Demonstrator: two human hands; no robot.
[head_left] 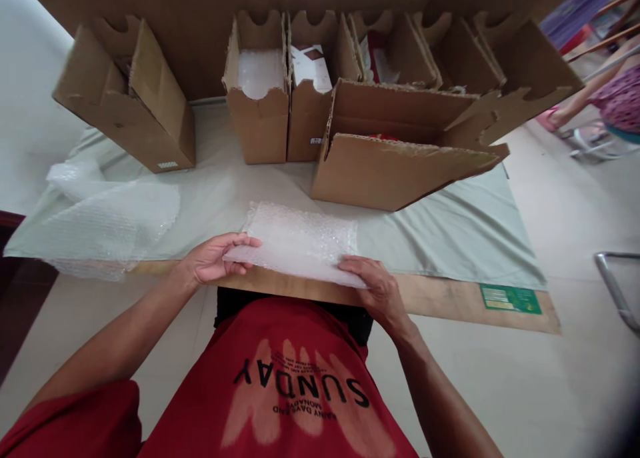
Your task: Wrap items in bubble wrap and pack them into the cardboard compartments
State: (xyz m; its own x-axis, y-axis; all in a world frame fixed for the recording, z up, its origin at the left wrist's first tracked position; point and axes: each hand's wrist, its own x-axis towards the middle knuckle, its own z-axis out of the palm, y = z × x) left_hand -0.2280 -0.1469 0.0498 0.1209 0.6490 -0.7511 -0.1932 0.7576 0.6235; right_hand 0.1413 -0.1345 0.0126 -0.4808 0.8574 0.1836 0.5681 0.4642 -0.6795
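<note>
A folded sheet of bubble wrap (305, 238) lies at the table's front edge, directly in front of me. My left hand (217, 257) pinches its near left corner between thumb and fingers. At the near right corner, my right hand (376, 286) grips the same sheet, thumb beneath and fingers on top. The near edge of the wrap is lifted a little and hangs over the wooden table edge. Whether anything lies inside the folds I cannot tell.
Bubble wrap (115, 218) spreads loosely on the cloth (210, 198) at left. Several open cardboard bins line the back, one with white packets (261, 71), another with a white box (311, 68). A wider cardboard box (395, 171) stands nearer. Another person's leg (585, 98) shows at right.
</note>
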